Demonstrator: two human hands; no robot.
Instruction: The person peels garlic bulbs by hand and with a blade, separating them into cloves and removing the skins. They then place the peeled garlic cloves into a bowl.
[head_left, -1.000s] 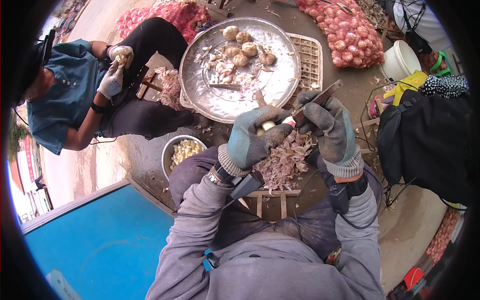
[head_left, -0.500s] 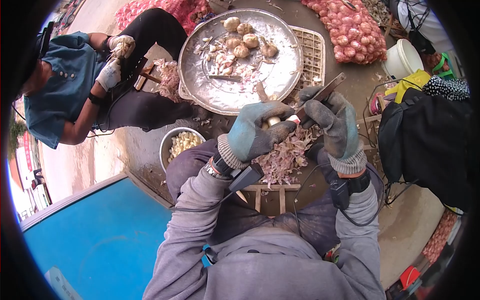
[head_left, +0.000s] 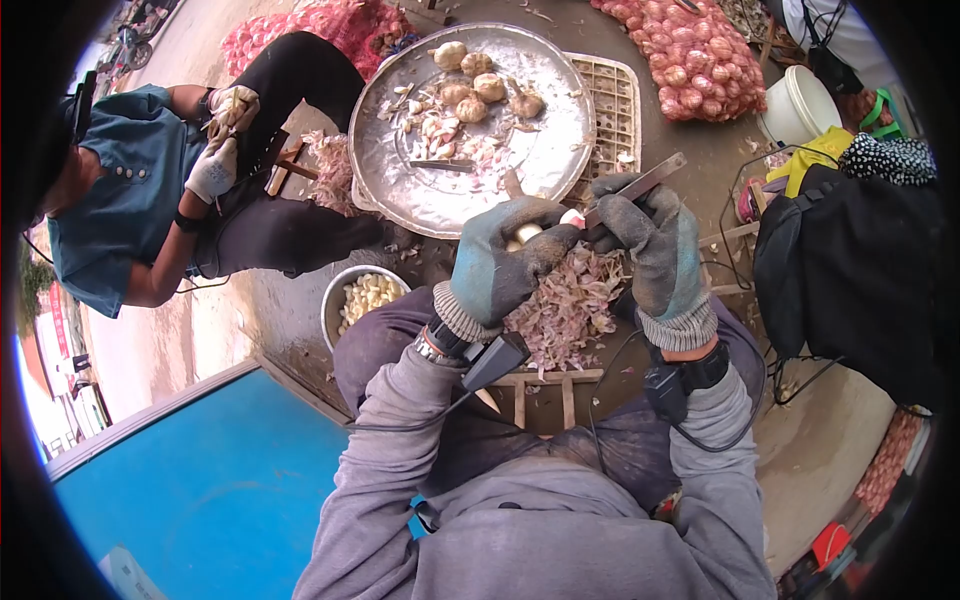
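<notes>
In a blue-and-black work glove, my left hand (head_left: 500, 262) is closed around garlic cloves; a pale peeled clove (head_left: 527, 233) shows between its fingers. A pinkish clove (head_left: 572, 217) sits at its fingertips, against my right fingers. Also gloved, my right hand (head_left: 655, 255) grips a knife (head_left: 652, 178) with a broad flat blade pointing up and right. Its handle is hidden in the fist. Below both hands lies a heap of garlic skins (head_left: 570, 312). Beyond them, a round metal tray (head_left: 545, 75) bears garlic bulbs (head_left: 489, 87), loose cloves and another knife (head_left: 443, 165).
A metal bowl (head_left: 328, 312) of peeled cloves (head_left: 368, 298) stands by my left knee. At left a co-worker (head_left: 130, 190) sits with gloved hands raised. Net sacks of garlic (head_left: 700, 65), a white bucket (head_left: 800, 108) and a black bag (head_left: 840, 270) are around. A blue panel (head_left: 200, 470) lies lower left.
The view has shifted slightly. My hands have come closer together, and the pinkish clove has moved up and left with the knife hand close against it.
</notes>
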